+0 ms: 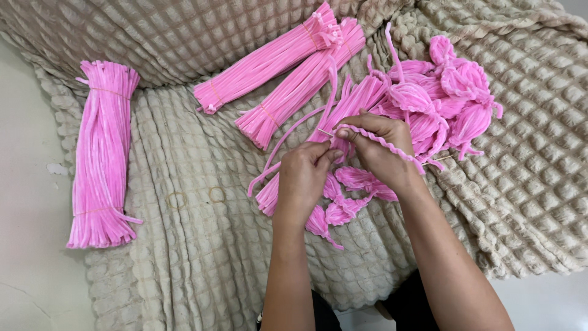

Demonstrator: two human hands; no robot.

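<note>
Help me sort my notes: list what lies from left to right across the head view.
Tied pink bundle on the floor → two bundles on the blanket → left hand → right hand → heap of folded pink pieces.

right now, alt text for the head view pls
Two bare hands, left hand and right hand, twist a pink pipe cleaner over a beige bubble-textured blanket. Tied pink bundles and finished pink shapes lie around.

light: bright, even | shadows: soft, faint | focus: sharp | glare: none
</note>
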